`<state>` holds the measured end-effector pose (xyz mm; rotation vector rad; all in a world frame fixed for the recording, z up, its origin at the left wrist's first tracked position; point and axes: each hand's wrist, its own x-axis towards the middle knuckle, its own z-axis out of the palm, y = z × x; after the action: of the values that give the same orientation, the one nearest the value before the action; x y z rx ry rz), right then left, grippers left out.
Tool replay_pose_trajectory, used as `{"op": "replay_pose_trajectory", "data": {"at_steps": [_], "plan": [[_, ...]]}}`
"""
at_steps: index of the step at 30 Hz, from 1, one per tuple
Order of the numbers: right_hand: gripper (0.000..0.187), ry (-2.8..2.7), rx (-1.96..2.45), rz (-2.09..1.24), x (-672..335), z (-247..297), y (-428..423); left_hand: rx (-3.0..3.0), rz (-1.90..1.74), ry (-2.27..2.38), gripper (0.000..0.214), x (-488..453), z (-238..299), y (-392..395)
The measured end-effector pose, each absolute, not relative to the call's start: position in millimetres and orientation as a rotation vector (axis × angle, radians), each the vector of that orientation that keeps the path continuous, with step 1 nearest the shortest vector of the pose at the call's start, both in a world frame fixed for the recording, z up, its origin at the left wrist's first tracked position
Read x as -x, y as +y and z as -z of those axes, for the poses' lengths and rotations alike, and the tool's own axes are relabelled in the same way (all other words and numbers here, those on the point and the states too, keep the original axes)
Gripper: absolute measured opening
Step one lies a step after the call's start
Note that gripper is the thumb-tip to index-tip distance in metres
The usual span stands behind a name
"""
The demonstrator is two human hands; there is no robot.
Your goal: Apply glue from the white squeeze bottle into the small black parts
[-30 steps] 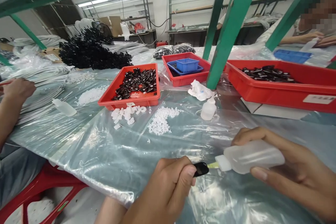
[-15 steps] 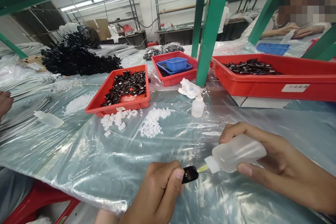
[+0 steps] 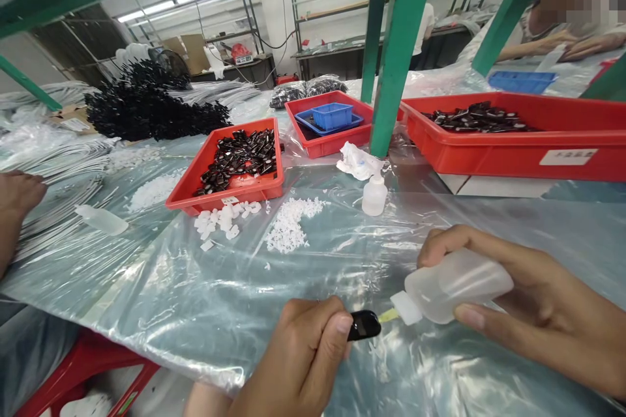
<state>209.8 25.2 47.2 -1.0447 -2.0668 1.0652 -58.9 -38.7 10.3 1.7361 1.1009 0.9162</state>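
Between the thumb and fingers of my left hand (image 3: 308, 352) is a small glossy black plastic part (image 3: 366, 325), its rounded end pointing right. My right hand (image 3: 533, 306) is closed around a translucent squeeze bottle (image 3: 457, 287), tilted with its white cap toward the left. The bottle's thin yellowish nozzle (image 3: 389, 315) meets the rounded end of the black part, or lies just beside it; I cannot tell which. Beyond my hands lie a heap of tiny white pieces (image 3: 291, 225) and some larger white pieces (image 3: 225, 219).
A red tray (image 3: 227, 199) holds many black parts; a larger red tray (image 3: 508, 156) stands at right. A small white bottle (image 3: 374, 195) stands before a green post (image 3: 398, 52). Another bottle (image 3: 102, 220) lies left, near a co-worker's hand (image 3: 22, 192). Another person sits back right.
The whole view has shifted slightly, with my hands, the black part and the bottle a little farther right in the picture. The co-worker's hand at left reaches further in.
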Motion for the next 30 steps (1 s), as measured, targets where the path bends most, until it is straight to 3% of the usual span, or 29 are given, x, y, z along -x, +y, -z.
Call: {"op": "replay_pose_trajectory", "data": {"at_steps": [20, 27, 30], "plan": [[0.03, -1.983, 1.088, -1.087, -214.9, -48.9, 29.4, -1.698, -0.927, 1.112, 0.052, 59.9, -3.9, -36.3], [0.054, -1.806, 1.153, -1.112, -218.4, -51.3, 56.0, -1.446, -1.082, 1.036, 0.044, 62.4, 10.3, -24.2], [0.055, -1.805, 1.204, -1.02, -214.2, -39.8, 62.9, -1.323, -1.076, 1.072, 0.049, 61.1, 9.9, -21.1]]}}
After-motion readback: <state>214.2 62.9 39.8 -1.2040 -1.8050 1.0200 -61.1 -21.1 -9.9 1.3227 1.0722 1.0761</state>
